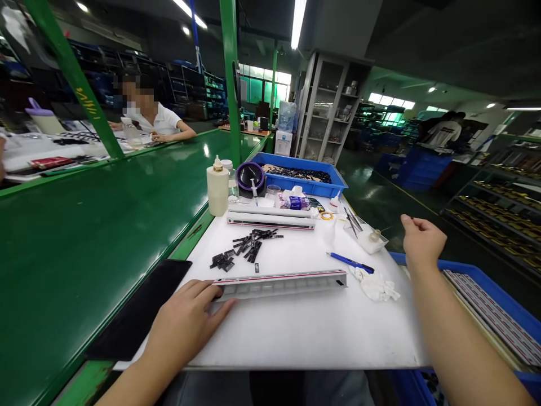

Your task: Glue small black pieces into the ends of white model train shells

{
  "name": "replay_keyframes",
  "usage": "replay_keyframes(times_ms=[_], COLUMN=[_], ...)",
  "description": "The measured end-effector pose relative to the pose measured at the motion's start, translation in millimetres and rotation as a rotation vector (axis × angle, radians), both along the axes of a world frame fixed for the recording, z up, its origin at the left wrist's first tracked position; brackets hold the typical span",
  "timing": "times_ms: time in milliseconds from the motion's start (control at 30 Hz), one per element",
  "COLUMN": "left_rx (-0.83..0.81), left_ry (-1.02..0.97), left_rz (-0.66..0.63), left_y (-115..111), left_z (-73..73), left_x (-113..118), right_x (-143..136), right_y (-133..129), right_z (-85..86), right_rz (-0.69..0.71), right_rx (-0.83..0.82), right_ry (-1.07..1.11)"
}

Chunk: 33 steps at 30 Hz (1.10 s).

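Stretching bare forearms in closest to the camera, bringing the left hand (186,316) down at the surface (313,341) and closing its fingers on the left end of a long white shell (279,285) with a red stripe, laying the thumb beside the lower near edge. Keeping the shell lengthwise on the surface, extending rightward from the left fingers, with the hollow side facing the camera. Raising the right hand (424,242) beyond the surface's right side, pinching thumb and fingers together on a thin rod (387,228), pointing it leftward from the fingertips towards a small pot (374,237). Having a blue pen (353,263) and crumpled tissue (378,286) lying left of the right fingers and lower. Leaving loose black pieces (253,248) scattered just beyond the left fingers, with more white shells (270,219) lying farther off. Facing a squeeze bottle (217,192) and a blue bin (304,188) farthest from the fingers, and having striped shells (486,307) lying in a blue crate (502,298) below the right fingers.
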<state>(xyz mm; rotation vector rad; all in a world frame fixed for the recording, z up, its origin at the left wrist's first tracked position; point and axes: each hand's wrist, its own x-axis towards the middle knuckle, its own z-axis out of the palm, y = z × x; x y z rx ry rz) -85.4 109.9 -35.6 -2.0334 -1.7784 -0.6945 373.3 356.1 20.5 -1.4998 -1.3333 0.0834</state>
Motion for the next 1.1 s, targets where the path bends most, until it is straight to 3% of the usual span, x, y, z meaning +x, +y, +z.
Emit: replay_keyframes(times_ms=[167,300,400,567,800,1100], left_rx=[-0.136,-0.273,-0.323,-0.438,-0.531,-0.56], left_ry=[0.001,0.002,0.029,0.057,0.107,0.168], left_rz=[0.064,0.114,0.117,0.157,0.203,0.157], left_y=[0.5,0.5,-0.2,1.4,11.6,17.0], left_z=[12.5,31.2,43.1,55.8,62.4,62.2], left_x=[2.9,12.1,18.2,21.3,21.5,20.3], right_x=[-7.7,-22.0,-33.3,-49.0,-53.1,-47.5], right_y=[4.7,-19.5,-35.8,-42.4,-46.3,-41.9], right_z=[-10.4,-19.6,-22.8,-24.0,-21.4,-22.7], right_rz=[-0.008,-0.09,0.076,0.288,0.355,0.349], right_rx=[-0.216,0.097,0.239,0.264,0.255,0.212], right_ry=[-0.1,-0.227,-0.291,-0.351,-0.288,-0.242])
